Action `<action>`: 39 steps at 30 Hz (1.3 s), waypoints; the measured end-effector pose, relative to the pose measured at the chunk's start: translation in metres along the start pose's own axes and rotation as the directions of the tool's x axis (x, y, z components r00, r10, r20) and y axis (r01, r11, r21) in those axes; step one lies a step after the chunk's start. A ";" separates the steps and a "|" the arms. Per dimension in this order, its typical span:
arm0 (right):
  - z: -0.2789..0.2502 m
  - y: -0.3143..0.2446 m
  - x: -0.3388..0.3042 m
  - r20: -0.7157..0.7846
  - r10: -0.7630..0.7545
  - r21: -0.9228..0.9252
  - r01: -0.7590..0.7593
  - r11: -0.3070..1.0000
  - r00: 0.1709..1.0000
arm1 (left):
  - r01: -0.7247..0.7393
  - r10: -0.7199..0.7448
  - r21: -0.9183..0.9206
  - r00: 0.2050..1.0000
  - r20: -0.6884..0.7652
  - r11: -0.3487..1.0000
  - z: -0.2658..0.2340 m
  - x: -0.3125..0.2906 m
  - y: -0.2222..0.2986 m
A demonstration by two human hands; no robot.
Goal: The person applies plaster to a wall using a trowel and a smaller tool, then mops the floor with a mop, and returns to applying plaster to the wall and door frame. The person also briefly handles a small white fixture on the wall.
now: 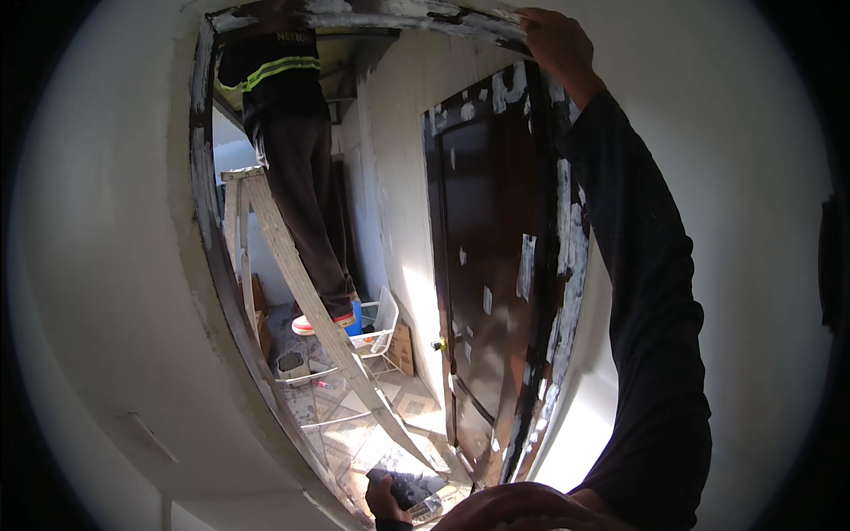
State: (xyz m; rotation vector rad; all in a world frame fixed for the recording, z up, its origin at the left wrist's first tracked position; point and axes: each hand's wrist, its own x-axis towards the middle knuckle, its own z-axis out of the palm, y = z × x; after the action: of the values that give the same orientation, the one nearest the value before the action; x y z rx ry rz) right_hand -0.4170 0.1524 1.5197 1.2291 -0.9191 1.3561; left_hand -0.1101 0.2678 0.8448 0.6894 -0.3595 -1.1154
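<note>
My right hand (560, 49) is raised to the top right corner of a dark door frame (204, 159), which is patched with white filler. Its fingers are bent and pressed against the frame's top bar; whatever they may hold is too small to make out. Low in the view, my left hand (385, 501) grips a dark flat piece smeared with white (409, 487). Inside the frame, a dark brown door (487, 203) with white patches stands swung open, a brass knob (438, 345) on its edge.
Beyond the doorway a person (292, 150) in dark clothes with a reflective stripe stands up on a wooden stepladder (301, 274). A white chair (381, 327), a blue container (355, 320) and a cardboard box (403, 348) are on the tiled floor (412, 389). Pale walls (97, 265) flank the frame.
</note>
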 end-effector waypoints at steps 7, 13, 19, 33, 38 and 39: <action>-0.021 -0.017 0.012 0.122 0.039 0.037 -0.044 0.998 0.992 | 0.005 -0.005 0.019 1.000 0.010 1.000 -0.002 0.002 -0.002; -0.023 -0.029 0.006 0.023 0.018 0.222 -0.023 0.975 1.000 | 0.005 -0.006 0.032 1.000 0.024 0.999 -0.006 0.005 -0.004; -0.005 -0.033 0.018 0.027 -0.171 -0.062 0.172 0.983 0.985 | 0.002 -0.002 0.000 1.000 0.003 1.000 -0.005 0.004 -0.005; -0.021 -0.099 0.018 -0.067 -0.139 0.049 0.143 0.989 0.988 | 0.021 -0.020 -0.052 1.000 0.022 0.998 -0.007 0.004 0.016; -0.003 -0.097 -0.004 -0.017 -0.157 -0.010 0.156 0.988 0.988 | 0.033 -0.033 0.009 0.999 0.039 0.999 -0.010 -0.006 0.033; 0.000 -0.096 -0.008 0.027 -0.171 -0.015 0.171 0.985 0.985 | 0.040 -0.040 -0.014 0.998 0.043 0.999 -0.010 -0.007 0.036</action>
State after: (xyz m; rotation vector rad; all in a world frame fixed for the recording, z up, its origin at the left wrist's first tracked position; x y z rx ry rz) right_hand -0.3232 0.1670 1.5019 1.2846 -0.8214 1.1969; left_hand -0.0820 0.2871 0.8615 0.6627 -0.3750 -1.1714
